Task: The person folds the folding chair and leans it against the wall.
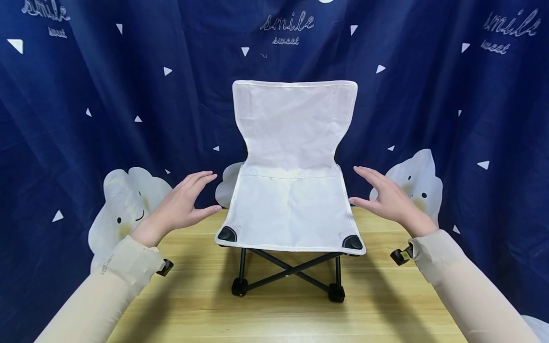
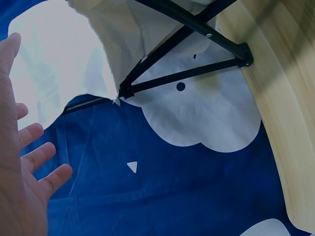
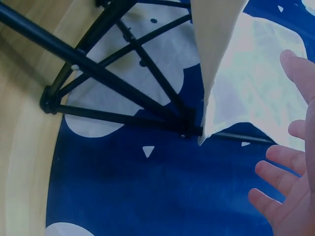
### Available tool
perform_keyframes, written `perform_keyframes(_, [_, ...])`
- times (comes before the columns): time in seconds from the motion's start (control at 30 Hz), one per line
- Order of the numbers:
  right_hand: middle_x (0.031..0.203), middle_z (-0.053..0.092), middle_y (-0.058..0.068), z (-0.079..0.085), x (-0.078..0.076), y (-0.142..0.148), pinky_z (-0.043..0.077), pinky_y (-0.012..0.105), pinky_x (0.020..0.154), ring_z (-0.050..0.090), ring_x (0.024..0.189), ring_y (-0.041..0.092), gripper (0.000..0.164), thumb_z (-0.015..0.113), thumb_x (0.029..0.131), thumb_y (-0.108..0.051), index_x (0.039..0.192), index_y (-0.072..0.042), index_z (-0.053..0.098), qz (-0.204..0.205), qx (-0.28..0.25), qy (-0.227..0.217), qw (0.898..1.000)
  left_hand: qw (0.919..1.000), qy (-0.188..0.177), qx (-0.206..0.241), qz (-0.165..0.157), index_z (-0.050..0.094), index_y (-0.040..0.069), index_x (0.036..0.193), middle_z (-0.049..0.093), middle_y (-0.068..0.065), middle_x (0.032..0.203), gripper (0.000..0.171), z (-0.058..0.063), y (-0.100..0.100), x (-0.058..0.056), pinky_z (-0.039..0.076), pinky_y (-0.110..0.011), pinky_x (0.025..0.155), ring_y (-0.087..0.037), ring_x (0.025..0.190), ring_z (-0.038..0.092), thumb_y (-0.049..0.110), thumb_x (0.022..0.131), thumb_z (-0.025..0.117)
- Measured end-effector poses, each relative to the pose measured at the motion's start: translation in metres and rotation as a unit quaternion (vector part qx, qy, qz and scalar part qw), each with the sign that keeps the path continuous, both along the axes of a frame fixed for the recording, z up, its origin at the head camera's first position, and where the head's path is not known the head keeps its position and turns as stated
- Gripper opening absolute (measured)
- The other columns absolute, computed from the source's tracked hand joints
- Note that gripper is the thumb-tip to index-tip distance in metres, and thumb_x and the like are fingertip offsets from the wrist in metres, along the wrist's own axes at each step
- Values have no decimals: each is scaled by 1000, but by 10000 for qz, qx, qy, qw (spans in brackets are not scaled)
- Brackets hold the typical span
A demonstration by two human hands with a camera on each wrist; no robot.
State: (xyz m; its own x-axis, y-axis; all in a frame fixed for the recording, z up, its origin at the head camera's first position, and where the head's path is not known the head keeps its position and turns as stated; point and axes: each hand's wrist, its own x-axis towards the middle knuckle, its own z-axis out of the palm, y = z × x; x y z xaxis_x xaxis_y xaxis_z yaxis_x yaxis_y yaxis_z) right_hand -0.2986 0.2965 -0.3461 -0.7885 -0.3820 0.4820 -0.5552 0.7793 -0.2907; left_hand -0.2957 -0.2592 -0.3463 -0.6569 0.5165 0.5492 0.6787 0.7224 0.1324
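Note:
A small folding chair (image 1: 291,205) with a white fabric seat and backrest stands unfolded and upright on the wooden table. Its crossed black legs (image 1: 287,272) show below the seat, with black patches at the two front corners. To the left of the seat, my left hand (image 1: 184,202) hovers with straight fingers, apart from the fabric. On the other side my right hand (image 1: 386,195) is held up the same way, its thumb near the seat's edge. Both wrist views show spread fingers holding nothing, beside the black frame (image 2: 187,76) and the white fabric (image 3: 216,64).
Behind the chair hangs a dark blue curtain (image 1: 193,95) printed with white triangles, clouds and "smile sweet" lettering. It meets the back of the light wooden table (image 1: 193,305). A small black device (image 1: 401,256) sits at the right cuff, another (image 1: 165,267) at the left.

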Motion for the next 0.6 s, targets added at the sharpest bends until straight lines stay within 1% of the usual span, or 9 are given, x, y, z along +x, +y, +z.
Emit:
perform_keyframes(0.13, [163,52,23,1,4,-3,46,70,114,52,146,48,83,89,91,-30,162,-10,50,101,-61,139,9998,9999,72,19,-108,54,3,155,55,-21,158,82,0,0,3,46,-65,115,-44,143,54,32,88,91])
perform_keyframes(0.3, [160,55,24,2,9,-7,47,70,111,54,144,49,84,91,87,-25,160,-8,53,257,-171,380,9988,9995,203,27,-233,55,4,155,56,-19,157,83,-1,1,5,46,-64,116,-43,142,55,32,86,92])
perform_keyframes(0.47, [158,57,24,2,12,-9,49,66,108,58,140,46,84,92,85,-19,159,-6,54,402,-180,579,9973,9993,256,14,-286,55,4,155,57,-21,156,83,0,2,8,46,-63,116,-42,143,55,34,86,91])
perform_keyframes(0.6, [157,58,23,3,15,-11,49,64,107,59,140,45,85,93,84,-18,159,-6,54,457,-143,687,9965,9990,287,19,-331,56,4,155,57,-21,156,82,1,3,11,47,-63,115,-42,142,56,34,87,90])
